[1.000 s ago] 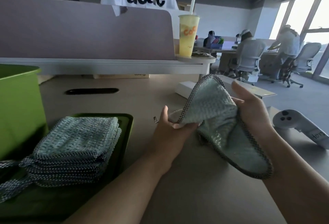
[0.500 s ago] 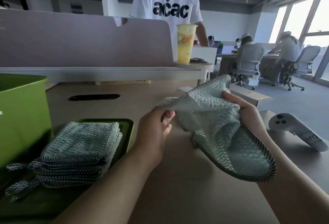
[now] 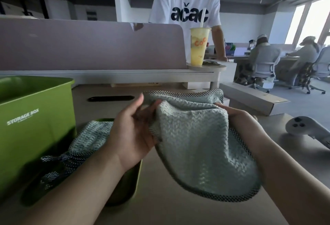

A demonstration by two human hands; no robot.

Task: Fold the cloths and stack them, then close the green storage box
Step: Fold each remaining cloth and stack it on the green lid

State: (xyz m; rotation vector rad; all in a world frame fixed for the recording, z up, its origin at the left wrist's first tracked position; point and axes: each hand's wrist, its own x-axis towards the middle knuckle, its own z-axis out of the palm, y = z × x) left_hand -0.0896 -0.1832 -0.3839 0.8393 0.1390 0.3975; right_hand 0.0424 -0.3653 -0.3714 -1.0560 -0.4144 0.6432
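Both hands were occupied with one cloth (image 3: pixel 196 144), pale green waffle weave with a dark checked border, held up over the middle of the counter (image 3: pixel 169 212). Left hand (image 3: pixel 132 132): thumb and fingers pinched the cloth at its upper left, near the far border. Right hand (image 3: pixel 244 123): curled around the cloth's right side, fingertips hidden behind the fabric. The cloth sagged between them, bunched at the top, its rounded lower corner hanging toward the near edge (whether it touched the counter could not be told). Green storage box (image 3: pixel 35 126) stood open at the left edge, "STORAGE BOX" printed in white on its side. Just beside it, toward the near left corner, lay the green lid (image 3: pixel 125 185), flat, carrying a stack of folded cloths (image 3: pixel 89 139) of the same weave; the left forearm crossed over part of both. A dark slot (image 3: pixel 110 98) was cut in the counter toward the far edge. Along the far edge ran a mauve divider panel (image 3: pixel 89 46) over a pale shelf, and a yellow drink cup (image 3: pixel 199 46) with a straw stood at the shelf's right end. A white controller (image 3: pixel 307 130) lay at the right edge. A long cardboard box (image 3: pixel 253 99) sat at the far right corner. Behind the divider stood a person in a white T-shirt (image 3: pixel 185 1).
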